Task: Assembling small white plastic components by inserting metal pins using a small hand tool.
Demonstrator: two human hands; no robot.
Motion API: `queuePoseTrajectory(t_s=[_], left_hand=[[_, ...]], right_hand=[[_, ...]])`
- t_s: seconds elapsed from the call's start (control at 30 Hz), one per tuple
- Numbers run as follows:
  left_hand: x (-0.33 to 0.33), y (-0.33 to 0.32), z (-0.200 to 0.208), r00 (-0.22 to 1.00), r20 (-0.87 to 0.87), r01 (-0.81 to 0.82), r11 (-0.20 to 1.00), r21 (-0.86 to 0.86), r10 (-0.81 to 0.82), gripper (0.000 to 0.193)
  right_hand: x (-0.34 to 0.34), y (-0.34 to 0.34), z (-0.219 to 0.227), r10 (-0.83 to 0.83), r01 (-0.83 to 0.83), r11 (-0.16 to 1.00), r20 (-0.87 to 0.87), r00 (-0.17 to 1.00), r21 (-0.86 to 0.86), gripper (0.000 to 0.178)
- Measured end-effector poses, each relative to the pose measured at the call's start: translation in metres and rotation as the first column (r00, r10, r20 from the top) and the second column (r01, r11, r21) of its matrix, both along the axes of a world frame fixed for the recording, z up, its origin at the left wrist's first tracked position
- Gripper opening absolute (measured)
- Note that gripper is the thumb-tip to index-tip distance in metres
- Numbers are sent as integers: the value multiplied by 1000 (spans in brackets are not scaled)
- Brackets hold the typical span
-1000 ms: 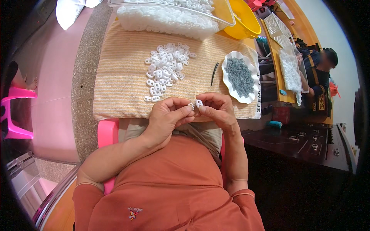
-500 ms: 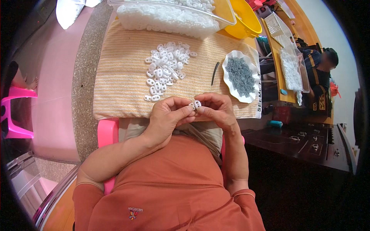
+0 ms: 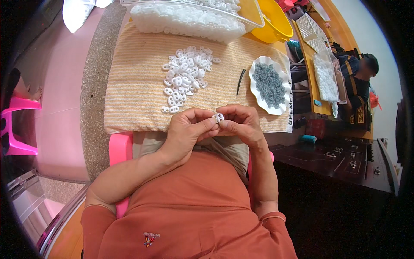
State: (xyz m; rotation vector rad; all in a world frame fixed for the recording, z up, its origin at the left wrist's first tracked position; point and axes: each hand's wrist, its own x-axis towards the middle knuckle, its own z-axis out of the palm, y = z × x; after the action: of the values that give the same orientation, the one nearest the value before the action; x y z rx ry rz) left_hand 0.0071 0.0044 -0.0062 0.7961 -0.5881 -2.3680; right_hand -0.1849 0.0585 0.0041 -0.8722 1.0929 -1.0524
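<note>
Scene is evenly, brightly lit w/ soft daylight; shadows are kept faint. Centre is rendered sharp. Strong fisheye bend is seen toward the rim, w/ black vignette at corners. Upper right of frame is washed out by glare; lower right is left dim.

You have two hands up: left hand (image 3: 186, 131), right hand (image 3: 241, 123), with one small white plastic piece (image 3: 218, 117) pinched between them. One loose heap of white pieces (image 3: 185, 77) on one striped cloth (image 3: 138, 86), too many to count exactly. One black stick (image 3: 240, 81). One white dish (image 3: 255, 91) of grey bits. One clear tub (image 3: 189, 19). One yellow bowl (image 3: 271, 23).
</note>
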Motion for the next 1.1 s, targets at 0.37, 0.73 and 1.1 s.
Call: queuePoseTrajectory(t_s=[0.37, 0.73, 1.1], left_hand=[[1, -1, -2, 1000, -20, 22, 999, 46, -22, 14], [3, -4, 1, 998, -15, 65, 994, 91, -64, 13], [2, -4, 1, 998, -23, 65, 988, 140, -62, 12]], right_hand=[[5, 1, 1, -91, 86, 994, 81, 993, 60, 29], [7, 2, -1, -127, 110, 989, 195, 973, 94, 31], [10, 1, -1, -126, 111, 991, 270, 955, 68, 30]])
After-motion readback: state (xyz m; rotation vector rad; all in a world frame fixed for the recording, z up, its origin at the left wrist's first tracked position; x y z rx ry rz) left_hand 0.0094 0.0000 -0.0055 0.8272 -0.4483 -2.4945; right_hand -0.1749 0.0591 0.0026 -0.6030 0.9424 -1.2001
